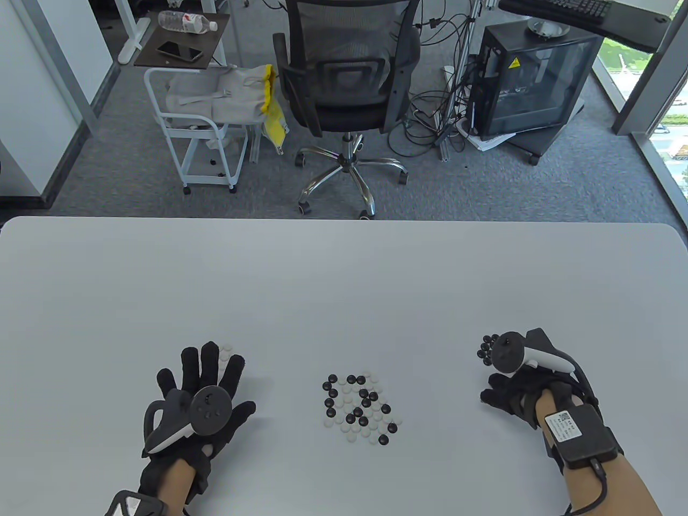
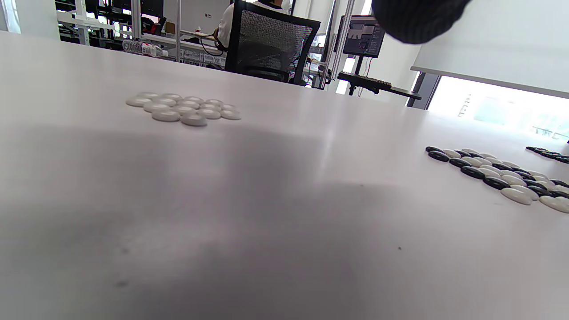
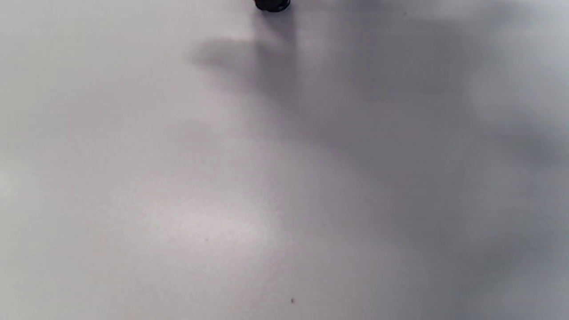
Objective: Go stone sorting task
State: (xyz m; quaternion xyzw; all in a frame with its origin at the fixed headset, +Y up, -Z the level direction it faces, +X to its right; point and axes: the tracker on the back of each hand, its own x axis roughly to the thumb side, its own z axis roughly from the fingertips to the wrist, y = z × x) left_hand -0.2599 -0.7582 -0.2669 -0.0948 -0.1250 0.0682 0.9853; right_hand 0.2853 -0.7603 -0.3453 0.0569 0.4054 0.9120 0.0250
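Note:
A mixed pile of black and white Go stones lies at the table's near middle; it also shows in the left wrist view. A small group of white stones lies under my left hand's fingertips and shows in the left wrist view. A group of black stones lies just beyond my right hand; its edge shows in the left wrist view. My left hand lies flat with fingers spread and holds nothing. My right hand has its fingers curled under the tracker; what they hold is hidden. One black stone shows at the right wrist view's top edge.
The white table stretches wide beyond the stones. Behind its far edge stand an office chair, a white trolley and a computer case.

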